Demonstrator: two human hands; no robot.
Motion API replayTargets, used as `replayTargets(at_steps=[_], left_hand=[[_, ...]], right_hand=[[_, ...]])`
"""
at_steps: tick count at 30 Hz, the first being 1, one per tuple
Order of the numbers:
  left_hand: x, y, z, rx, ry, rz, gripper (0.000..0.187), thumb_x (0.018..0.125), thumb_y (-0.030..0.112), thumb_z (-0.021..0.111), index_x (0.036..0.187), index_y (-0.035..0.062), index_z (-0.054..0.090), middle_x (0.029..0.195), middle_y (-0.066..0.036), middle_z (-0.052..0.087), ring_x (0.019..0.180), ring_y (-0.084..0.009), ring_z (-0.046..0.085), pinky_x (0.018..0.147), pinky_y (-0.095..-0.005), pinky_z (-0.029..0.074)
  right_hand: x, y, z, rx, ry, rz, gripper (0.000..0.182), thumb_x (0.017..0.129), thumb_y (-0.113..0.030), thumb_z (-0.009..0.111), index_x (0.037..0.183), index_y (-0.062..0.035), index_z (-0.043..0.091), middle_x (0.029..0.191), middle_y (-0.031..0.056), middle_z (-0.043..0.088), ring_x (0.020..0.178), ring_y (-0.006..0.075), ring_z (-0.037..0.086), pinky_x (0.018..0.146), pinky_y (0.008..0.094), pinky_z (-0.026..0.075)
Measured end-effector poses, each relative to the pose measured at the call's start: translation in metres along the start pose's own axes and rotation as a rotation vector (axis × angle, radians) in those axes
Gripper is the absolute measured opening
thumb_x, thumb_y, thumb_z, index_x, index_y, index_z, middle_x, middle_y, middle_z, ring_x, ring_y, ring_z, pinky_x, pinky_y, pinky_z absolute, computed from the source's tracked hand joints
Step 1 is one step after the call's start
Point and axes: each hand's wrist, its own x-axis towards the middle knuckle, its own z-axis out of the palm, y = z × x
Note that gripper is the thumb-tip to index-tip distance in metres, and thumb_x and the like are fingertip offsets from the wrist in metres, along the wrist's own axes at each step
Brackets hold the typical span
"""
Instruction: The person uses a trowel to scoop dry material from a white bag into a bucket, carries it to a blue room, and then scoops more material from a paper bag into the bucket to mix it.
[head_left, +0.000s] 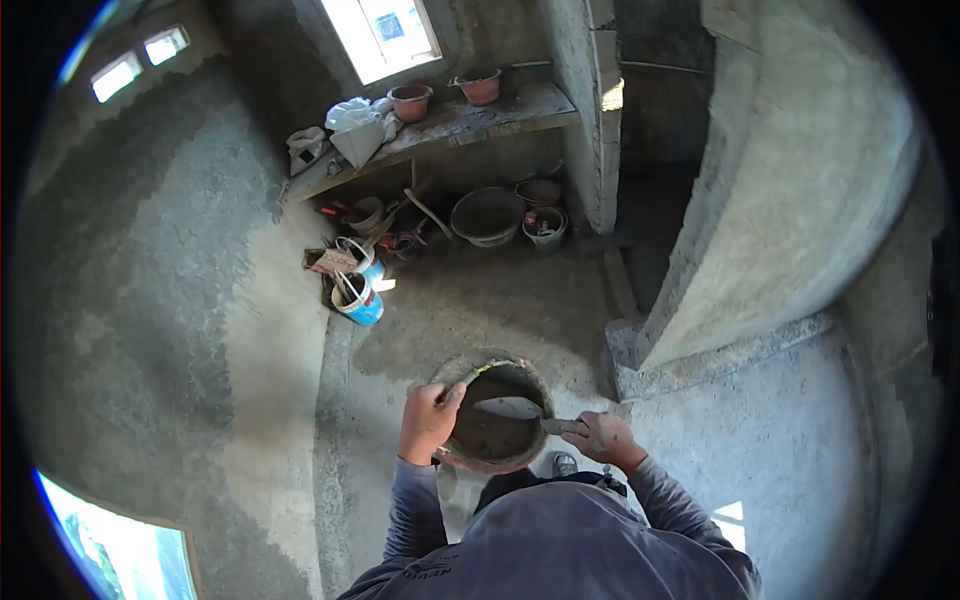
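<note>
A round bucket (537,378) with a mortar-crusted rim stands on the floor in front of me, with grey mortar (490,432) inside. My right hand (605,440) grips the handle of a trowel (508,407) at the bucket's right side, and the pale blade reaches inward over the mortar. At the left rim, my left hand (428,420) is closed round a thin stick-like piece (462,387) with a yellow-green end, which slants over the bucket's far left part. I cannot tell exactly what that piece is.
Blue-and-white pails (362,305) with tools stand by the left wall. A wide dark tub (487,217) and a smaller bucket (545,228) sit under a concrete shelf (470,122), which carries white sacks (357,130) and reddish buckets (410,102). A curved wall (790,180) rises at right.
</note>
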Motion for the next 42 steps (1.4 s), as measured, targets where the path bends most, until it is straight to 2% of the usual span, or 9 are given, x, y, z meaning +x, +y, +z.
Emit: replayTargets(at_steps=[5, 9, 13, 25, 34, 37, 39, 41, 42], left_hand=[[0.118, -0.026, -0.001, 0.013, 0.122, -0.115, 0.052, 0.092, 0.039, 0.068, 0.069, -0.0061, 0.055, 0.065, -0.027, 0.050, 0.063, -0.0479, 0.049, 0.055, -0.0484, 0.037], [0.233, -0.056, 0.008, 0.006, 0.152, -0.061, 0.053, 0.092, 0.042, 0.067, 0.069, -0.0051, 0.057, 0.066, -0.027, 0.051, 0.065, -0.0488, 0.052, 0.056, -0.0506, 0.038], [0.342, -0.084, 0.007, 0.013, 0.018, -0.138, 0.051, 0.091, 0.045, 0.065, 0.070, -0.0024, 0.061, 0.071, -0.028, 0.057, 0.072, -0.0479, 0.059, 0.061, -0.0508, 0.044], [0.646, -0.115, -0.006, 0.074, -0.069, 0.012, 0.040, 0.091, 0.034, 0.070, 0.074, -0.0018, 0.066, 0.069, -0.025, 0.057, 0.065, -0.0429, 0.059, 0.058, -0.0463, 0.043], [0.872, -0.124, -0.006, 0.117, 0.060, 0.083, 0.040, 0.091, 0.032, 0.069, 0.072, -0.0030, 0.064, 0.069, -0.025, 0.058, 0.066, -0.0439, 0.060, 0.060, -0.0490, 0.045], [0.936, -0.122, -0.011, 0.019, 0.157, -0.003, 0.044, 0.091, 0.032, 0.069, 0.069, -0.0049, 0.061, 0.061, -0.026, 0.052, 0.057, -0.0421, 0.054, 0.057, -0.0477, 0.041], [0.980, -0.117, -0.021, 0.036, 0.178, -0.002, 0.043, 0.091, 0.031, 0.069, 0.068, -0.0051, 0.061, 0.060, -0.025, 0.051, 0.055, -0.0404, 0.051, 0.056, -0.0469, 0.040], [1.028, -0.117, -0.029, -0.022, 0.201, 0.084, 0.042, 0.093, 0.029, 0.069, 0.070, -0.0054, 0.060, 0.054, -0.011, 0.041, 0.052, -0.0136, 0.038, 0.050, -0.0374, 0.034], [1.057, -0.118, -0.031, -0.028, 0.190, 0.091, 0.042, 0.093, 0.029, 0.069, 0.070, -0.0054, 0.060, 0.054, -0.011, 0.041, 0.052, -0.0136, 0.038, 0.050, -0.0374, 0.034]], right_hand=[[0.142, -0.008, -0.032, -0.033, -0.089, -0.027, 0.041, 0.084, -0.048, 0.073, 0.082, -0.0067, 0.069, 0.078, 0.0172, 0.070, 0.075, 0.0413, 0.068, 0.068, 0.0525, 0.053], [0.262, 0.005, -0.025, -0.020, -0.004, -0.085, 0.038, 0.083, -0.047, 0.074, 0.086, -0.0091, 0.073, 0.080, 0.0162, 0.072, 0.077, 0.0407, 0.069, 0.067, 0.0512, 0.055], [0.365, 0.015, -0.006, -0.015, 0.014, 0.007, 0.040, 0.081, -0.050, 0.075, 0.088, -0.0102, 0.075, 0.083, 0.0155, 0.073, 0.080, 0.0391, 0.071, 0.071, 0.0495, 0.057], [0.638, 0.031, -0.037, 0.087, 0.031, 0.164, 0.038, 0.083, -0.048, 0.075, 0.093, -0.0107, 0.075, 0.088, 0.0174, 0.074, 0.086, 0.0381, 0.071, 0.076, 0.0468, 0.056], [0.888, 0.055, -0.101, 0.070, 0.028, 0.045, 0.035, 0.083, -0.041, 0.077, 0.091, -0.0071, 0.074, 0.085, 0.0185, 0.072, 0.081, 0.0392, 0.070, 0.071, 0.0466, 0.055], [0.952, 0.046, -0.127, 0.062, 0.056, 0.003, 0.034, 0.082, -0.040, 0.078, 0.091, -0.0073, 0.073, 0.083, 0.0184, 0.072, 0.079, 0.0394, 0.070, 0.070, 0.0467, 0.055], [0.994, 0.038, -0.139, 0.069, 0.088, -0.010, 0.034, 0.082, -0.039, 0.079, 0.091, -0.0074, 0.073, 0.083, 0.0185, 0.072, 0.078, 0.0392, 0.070, 0.070, 0.0466, 0.055], [1.030, 0.025, -0.155, 0.102, 0.148, 0.057, 0.034, 0.082, -0.042, 0.077, 0.091, -0.0094, 0.073, 0.082, 0.0183, 0.072, 0.079, 0.0407, 0.071, 0.071, 0.0503, 0.055], [1.047, 0.019, -0.163, 0.058, 0.194, 0.042, 0.033, 0.083, -0.040, 0.077, 0.094, -0.0091, 0.073, 0.083, 0.0187, 0.073, 0.080, 0.0409, 0.071, 0.071, 0.0505, 0.055]])
